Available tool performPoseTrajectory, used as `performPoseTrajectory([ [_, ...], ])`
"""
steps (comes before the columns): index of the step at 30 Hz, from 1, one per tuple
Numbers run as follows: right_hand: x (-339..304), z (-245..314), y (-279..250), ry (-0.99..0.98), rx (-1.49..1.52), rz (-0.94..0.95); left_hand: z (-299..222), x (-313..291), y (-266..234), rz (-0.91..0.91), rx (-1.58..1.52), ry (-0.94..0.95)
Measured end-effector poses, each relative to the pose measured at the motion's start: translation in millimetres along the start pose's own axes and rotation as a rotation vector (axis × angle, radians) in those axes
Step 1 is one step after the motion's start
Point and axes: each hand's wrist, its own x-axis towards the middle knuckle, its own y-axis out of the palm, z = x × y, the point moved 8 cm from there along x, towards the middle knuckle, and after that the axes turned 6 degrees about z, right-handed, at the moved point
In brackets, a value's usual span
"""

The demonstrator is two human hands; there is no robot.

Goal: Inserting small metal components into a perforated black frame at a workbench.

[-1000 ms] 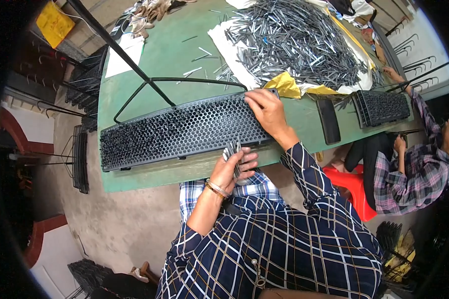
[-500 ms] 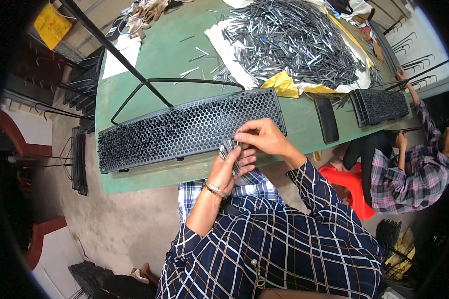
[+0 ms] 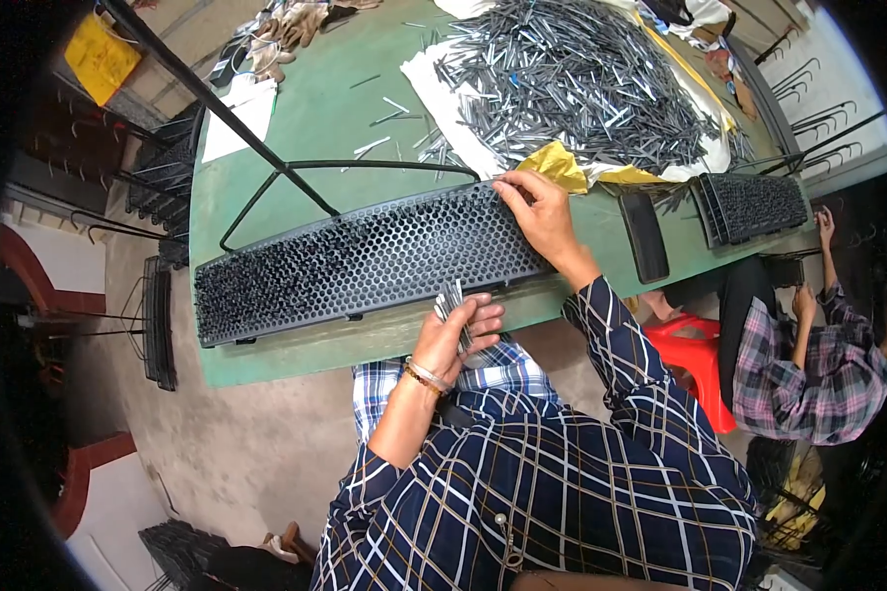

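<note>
My left hand point(image 3: 451, 335) is closed around a bundle of thin grey metal strips point(image 3: 450, 299), their ends sticking up past the thumb. It is held just in front of a long black perforated panel point(image 3: 404, 246) lying on the table. Dark strips stand thickly in the holes of the panel's left half, and most holes to the right are bare. My right hand point(image 3: 544, 219) is over the panel's right end, thumb and forefinger pinched at its far edge. Whatever sits between those fingertips is too small or hidden to make out.
A big pile of strips point(image 3: 581, 79) lies on white sheeting at the back of the green table point(image 3: 340, 118). A black rod frame point(image 3: 237, 123) rises behind the panel. A phone point(image 3: 644, 236) lies to the right, near a second panel point(image 3: 754, 210) and a seated co-worker point(image 3: 808, 364).
My right hand has moved from the bundle in my left hand up to the panel's far right edge. The left hand stays nearly in place. The co-worker's arm has come down.
</note>
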Motion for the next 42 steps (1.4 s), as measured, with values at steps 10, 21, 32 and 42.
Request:
performPoseTrajectory([
  [10, 1.2, 15.4, 12.5, -0.25, -0.129, 0.114, 0.2, 0.0, 0.5, -0.012, 0.011, -0.023],
  [21, -5.4, 8.2, 15.3, -0.207, -0.104, 0.061, 0.5, 1.1, -2.9, -0.007, -0.024, -0.002],
  [32, -9.3, 11.5, 14.4, -0.199, -0.103, 0.045, 1.9, -0.4, -0.3, -0.007, 0.003, -0.02],
  [42, -12.3, 10.1, 6.9, -0.16, -0.182, -0.069, 5.6, 1.0, 6.1, 0.056, -0.007, -0.026],
])
